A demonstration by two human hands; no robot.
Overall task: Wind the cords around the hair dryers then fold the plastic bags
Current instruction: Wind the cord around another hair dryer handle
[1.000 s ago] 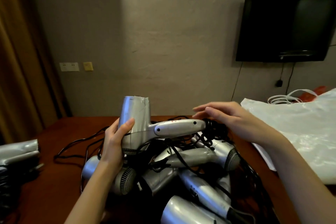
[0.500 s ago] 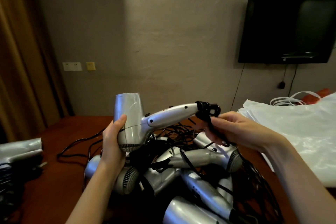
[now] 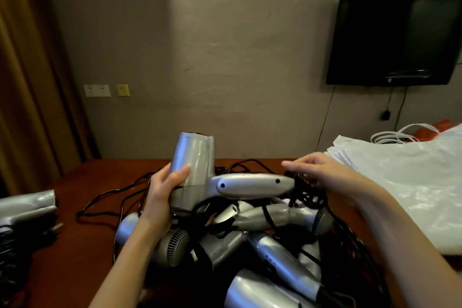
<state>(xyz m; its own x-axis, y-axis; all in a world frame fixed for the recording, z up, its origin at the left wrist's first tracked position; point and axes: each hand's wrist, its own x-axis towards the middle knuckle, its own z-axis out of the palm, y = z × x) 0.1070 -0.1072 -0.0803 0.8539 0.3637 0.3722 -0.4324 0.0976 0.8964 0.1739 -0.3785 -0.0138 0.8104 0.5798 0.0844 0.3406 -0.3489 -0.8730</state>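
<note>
**One hair dryer up, a heap below**

From my head camera, my left hand (image 3: pixel 163 195) grips the fat barrel of a silver hair dryer (image 3: pixel 200 175). My fingers and thumb curl round it. The barrel stands up and the handle sticks out to the right.

My right hand (image 3: pixel 322 175) is at the end of that handle, right by a bunch of black cord (image 3: pixel 306 192). My fingers reach out to the left over the cord. I cannot tell if they pinch it or only touch it, because the hand hides that part.

Under the dryer I hold lies a pile of silver hair dryers (image 3: pixel 262 237) on the brown table (image 3: pixel 75 257). Black cords (image 3: pixel 105 197) are tangled all through the pile and trail off to the left.

On the right side of the table is a stack of white plastic bags (image 3: pixel 400 182), lying flat. At the far left edge is another silver dryer (image 3: pixel 25 204), well apart from the pile.

A black TV (image 3: pixel 395 35) hangs on the wall behind.
</note>
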